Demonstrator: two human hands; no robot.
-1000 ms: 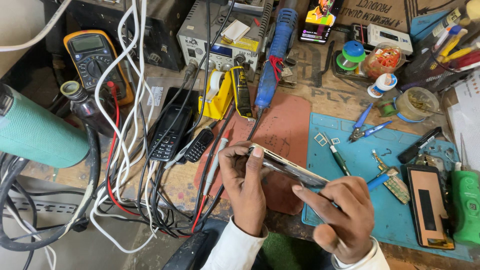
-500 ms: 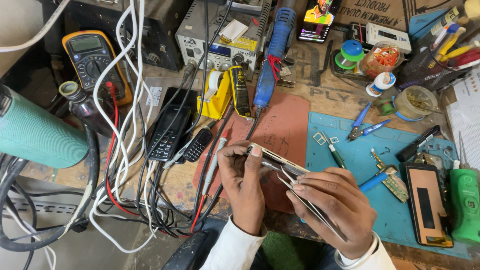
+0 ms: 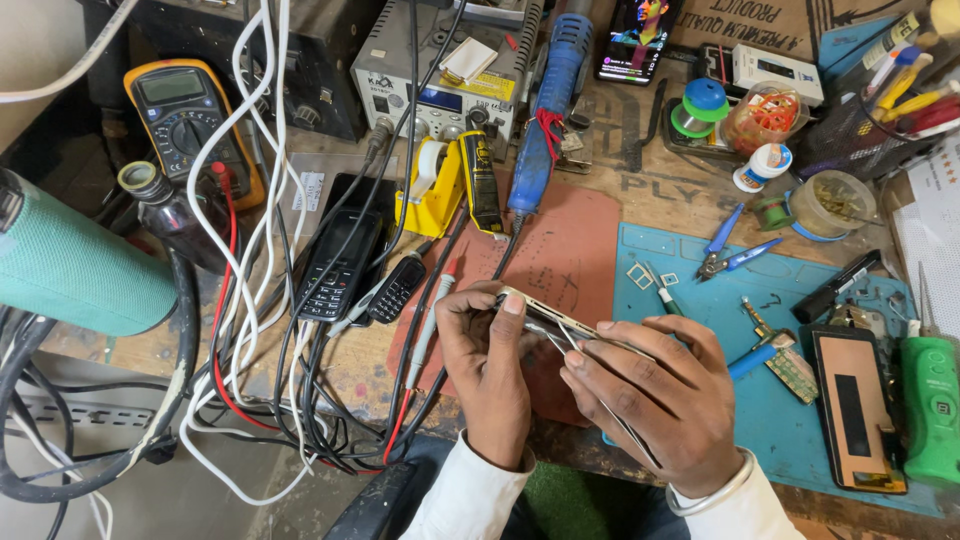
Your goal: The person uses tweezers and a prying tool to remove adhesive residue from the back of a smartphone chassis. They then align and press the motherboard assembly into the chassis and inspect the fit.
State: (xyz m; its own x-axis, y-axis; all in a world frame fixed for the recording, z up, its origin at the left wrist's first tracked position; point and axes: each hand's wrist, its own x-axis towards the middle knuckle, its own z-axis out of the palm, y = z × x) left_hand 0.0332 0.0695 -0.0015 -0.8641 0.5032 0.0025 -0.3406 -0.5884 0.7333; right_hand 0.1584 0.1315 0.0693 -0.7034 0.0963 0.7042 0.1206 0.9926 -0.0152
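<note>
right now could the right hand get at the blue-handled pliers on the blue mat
Probably yes, but not freely: the blue-handled pliers lie uncovered just beyond the right hand, which holds tweezers at the phone.

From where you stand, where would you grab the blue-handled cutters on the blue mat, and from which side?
Take the blue-handled cutters by their two handles, which splay up and to the right, away from the jaws. Come from above on the far right side: the handles lie flat on the blue mat with bare mat around them, while the jaws point toward the small parts nearer the hands.
</note>
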